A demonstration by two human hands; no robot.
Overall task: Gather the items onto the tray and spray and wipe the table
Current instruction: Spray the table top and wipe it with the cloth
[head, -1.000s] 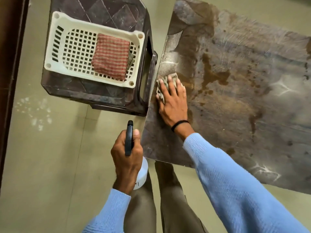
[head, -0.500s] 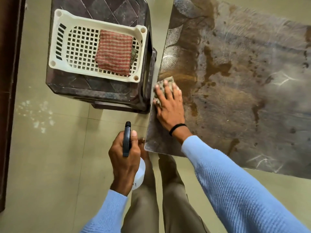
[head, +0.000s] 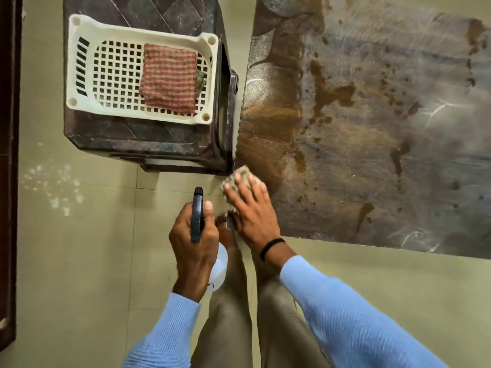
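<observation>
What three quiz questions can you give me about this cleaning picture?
1. True or false: the striped cloth lies in the white tray.
2. What does the left hand grip? A) a cup B) a spray bottle C) a brush
3. Fill the gap: the right hand presses a ___ onto the table at its edge.
Key: 1 true; 2 B; 3 rag.
</observation>
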